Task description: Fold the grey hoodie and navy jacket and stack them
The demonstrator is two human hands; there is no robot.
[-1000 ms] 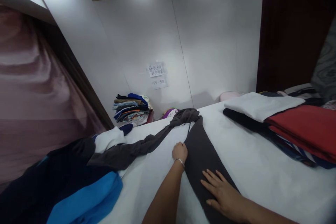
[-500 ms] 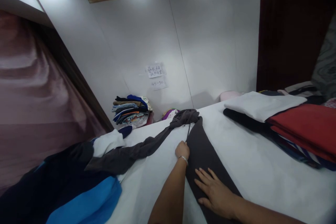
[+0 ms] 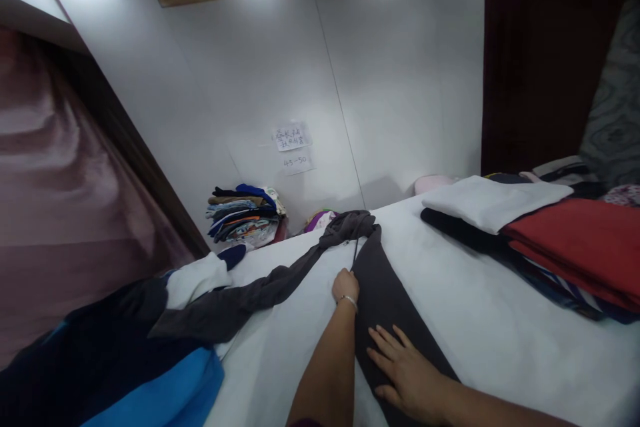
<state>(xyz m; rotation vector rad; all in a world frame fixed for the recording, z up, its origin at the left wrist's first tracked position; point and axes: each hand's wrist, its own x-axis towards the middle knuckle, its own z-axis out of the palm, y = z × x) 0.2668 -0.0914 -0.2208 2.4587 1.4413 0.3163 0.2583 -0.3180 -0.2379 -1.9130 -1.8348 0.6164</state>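
A pair of dark grey trousers (image 3: 385, 287) lies spread on the white table (image 3: 480, 320), one leg running toward me, the other leg (image 3: 250, 297) trailing off to the left. My left hand (image 3: 345, 283) is closed on the left edge of the near leg, a bracelet on its wrist. My right hand (image 3: 400, 367) lies flat on the same leg, closer to me, fingers stretched out. The waistband (image 3: 350, 223) is bunched at the far end.
Folded white cloth (image 3: 493, 200), red cloth (image 3: 575, 243) and dark garments are stacked at the right. A blue and black pile (image 3: 125, 360) lies at the left. A stack of folded clothes (image 3: 245, 213) sits by the wall under paper notes (image 3: 293, 147).
My left hand has slid a little farther up the trouser leg edge. My right hand has shifted slightly left and nearer. The view has drifted a little to the right.
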